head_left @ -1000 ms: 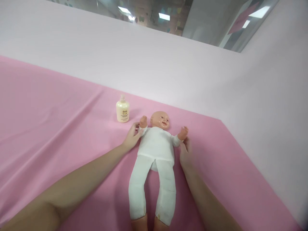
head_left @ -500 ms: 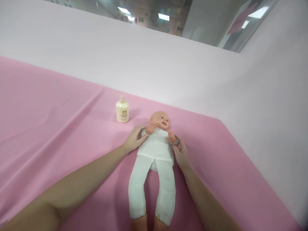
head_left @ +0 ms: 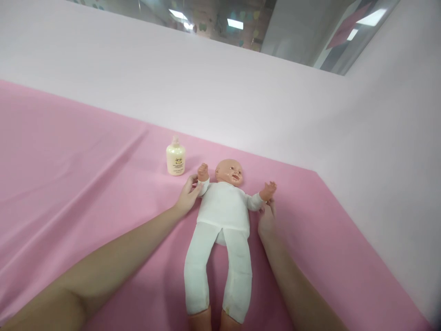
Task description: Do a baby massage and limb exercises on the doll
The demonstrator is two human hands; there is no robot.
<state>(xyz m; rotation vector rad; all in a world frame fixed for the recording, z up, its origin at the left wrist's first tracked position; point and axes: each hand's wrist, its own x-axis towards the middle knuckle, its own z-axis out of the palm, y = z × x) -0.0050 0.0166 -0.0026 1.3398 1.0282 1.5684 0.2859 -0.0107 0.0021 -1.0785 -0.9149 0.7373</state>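
Note:
On its back lies a baby doll with a white cloth body, its head away from me and its feet toward me. My left hand is closed around the doll's forearm on the left, just below the small plastic hand. On the other side, my right hand grips the doll's other forearm near the wrist from below; some of its fingers are hidden behind the arm. Both doll arms are spread outward from the chest. A cream-coloured bottle with a dark printed label stands upright beyond my left hand.
Pink cloth covers the surface, with a long crease on the left. A white wall rises behind it and another stands at the right. Above the back wall is a window with lights showing in it.
The doll's arms have swung outward from over its chest, with my hands on them. My right hand has moved further right. The bottle and the doll's body have stayed put.

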